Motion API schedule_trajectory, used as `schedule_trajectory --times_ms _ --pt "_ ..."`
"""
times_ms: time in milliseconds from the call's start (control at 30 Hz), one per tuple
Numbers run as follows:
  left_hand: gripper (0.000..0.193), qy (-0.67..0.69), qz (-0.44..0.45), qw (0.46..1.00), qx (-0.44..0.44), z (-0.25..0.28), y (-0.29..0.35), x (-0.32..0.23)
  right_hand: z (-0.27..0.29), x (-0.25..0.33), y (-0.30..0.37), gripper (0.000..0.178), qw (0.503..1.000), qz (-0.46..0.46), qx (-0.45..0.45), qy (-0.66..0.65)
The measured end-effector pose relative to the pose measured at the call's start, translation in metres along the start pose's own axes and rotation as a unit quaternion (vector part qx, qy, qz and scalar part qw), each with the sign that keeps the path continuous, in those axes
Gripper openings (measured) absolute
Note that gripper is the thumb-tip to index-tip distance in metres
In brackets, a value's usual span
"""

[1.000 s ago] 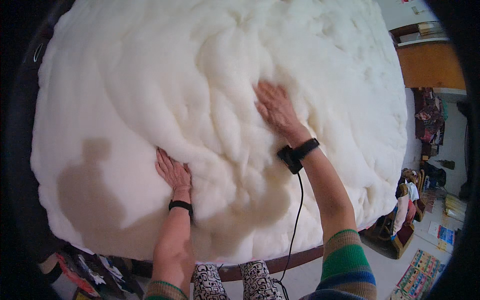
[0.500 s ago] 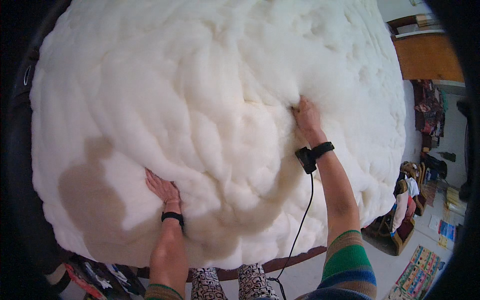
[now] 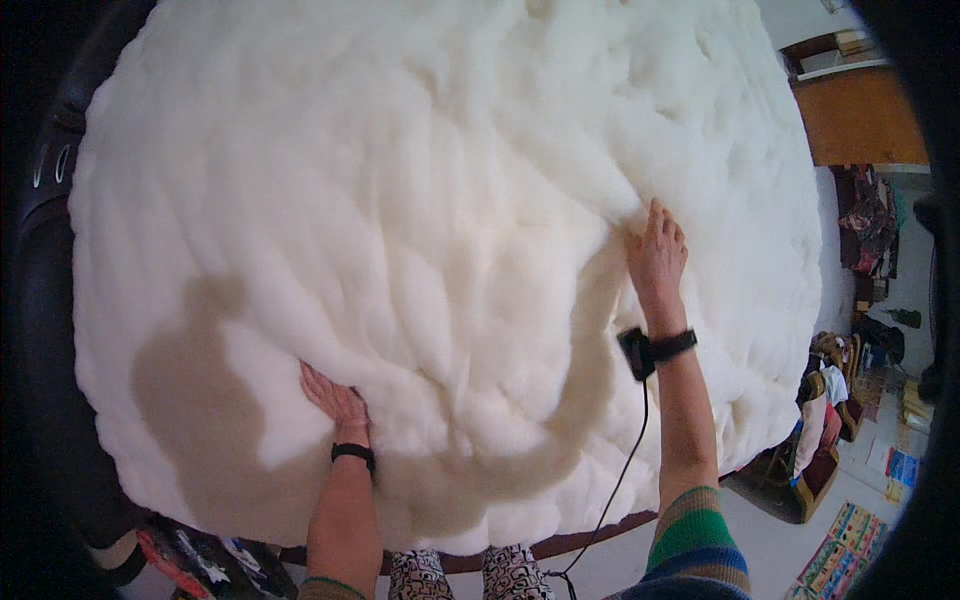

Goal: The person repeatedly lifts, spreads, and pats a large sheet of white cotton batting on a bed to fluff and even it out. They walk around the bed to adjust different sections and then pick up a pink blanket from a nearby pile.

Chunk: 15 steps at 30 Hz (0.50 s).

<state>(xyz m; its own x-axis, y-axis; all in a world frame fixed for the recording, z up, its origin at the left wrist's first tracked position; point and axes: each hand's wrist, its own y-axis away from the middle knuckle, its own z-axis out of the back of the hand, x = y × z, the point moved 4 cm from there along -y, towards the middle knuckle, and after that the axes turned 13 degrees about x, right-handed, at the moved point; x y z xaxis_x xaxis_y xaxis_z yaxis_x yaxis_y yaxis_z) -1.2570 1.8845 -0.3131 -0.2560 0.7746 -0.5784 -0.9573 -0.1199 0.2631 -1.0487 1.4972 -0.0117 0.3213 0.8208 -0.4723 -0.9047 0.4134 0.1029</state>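
A wide, thick mound of white fluffy batting [image 3: 470, 250] fills most of the view, its surface full of folds and dents. My left hand [image 3: 335, 400] lies on it at the lower left, fingers stretched out and partly sunk into the fluff. Farther right and higher up, my right hand [image 3: 658, 258] rests over the batting with slightly bent, spread fingers and nothing in them. A fold runs up and left from its fingertips. Both wrists wear black bands; the right band carries a small black box [image 3: 637, 353] with a cable hanging from it.
Beneath the batting's near side shows a dark red edge [image 3: 600, 537]. Dark padded furniture [image 3: 45, 270] borders the left. On the right are a wooden panel [image 3: 860, 115], a chair [image 3: 815, 485] piled with clothes, and a colourful printed sheet [image 3: 840, 550] on the floor.
My right hand has come out of the dent it was pressed into and moved right, its fingers now visible and looser. My left hand stays at nearly the same spot on the batting.
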Motion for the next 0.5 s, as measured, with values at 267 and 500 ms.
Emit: schedule_trajectory --times_ms 267,500 --pt "0.058 0.056 0.043 0.997 0.037 -0.017 0.01 0.017 -0.052 0.139 0.027 0.06 0.929 0.352 0.053 -0.1" --pt "0.058 -0.015 0.017 1.0 0.007 -0.032 0.008 0.017 -0.031 0.078 -0.031 0.059 0.92 0.343 0.099 -0.165"
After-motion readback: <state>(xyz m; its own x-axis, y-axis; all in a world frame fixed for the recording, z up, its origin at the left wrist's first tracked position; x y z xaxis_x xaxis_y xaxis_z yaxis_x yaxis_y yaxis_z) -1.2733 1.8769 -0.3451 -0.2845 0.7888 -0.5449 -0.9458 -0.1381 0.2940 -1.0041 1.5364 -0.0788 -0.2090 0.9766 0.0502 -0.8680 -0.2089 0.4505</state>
